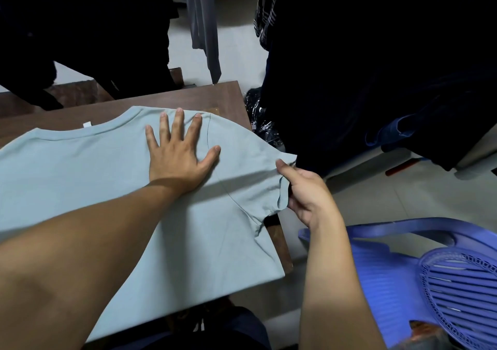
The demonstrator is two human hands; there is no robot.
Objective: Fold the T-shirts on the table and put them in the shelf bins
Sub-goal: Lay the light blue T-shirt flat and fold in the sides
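A pale blue-green T-shirt (88, 177) lies spread flat on the dark brown wooden table (185, 95), neck toward the far edge, with a small white label at the collar. My left hand (178, 151) presses flat on its right shoulder, fingers straight and spread. My right hand (305, 191) pinches the hem of the right sleeve at the table's right edge, thumb on top. No shelf bins are in view.
A blue plastic chair (419, 274) stands close at the lower right. Dark clothes (376, 67) hang or pile beyond the table on the right and at the far left. A grey garment (204, 21) hangs over the light tiled floor.
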